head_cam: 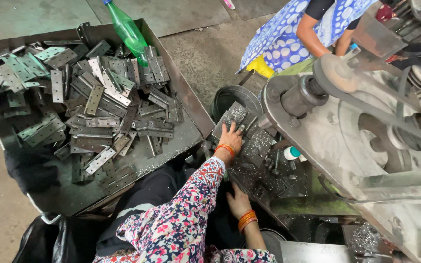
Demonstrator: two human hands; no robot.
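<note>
My left hand (231,139), with an orange bangle at the wrist and a floral sleeve behind it, lies fingers-forward on a grey metal hinge plate (235,116) dusted with shavings, holding it on the machine bed (269,175). Another hinge plate (258,144) lies just right of that hand. My right hand (239,199), also with orange bangles, rests lower down at the dark near edge of the bed. Its fingers curl over the edge, and what they hold is hidden.
A large metal tray (74,195) at left holds several loose hinges (103,107) and a green plastic bottle (127,31). A belt-driven machine with a flywheel (366,126) fills the right. Another person in blue dotted cloth (288,34) sits beyond it. A small white bottle (292,153) stands by the bed.
</note>
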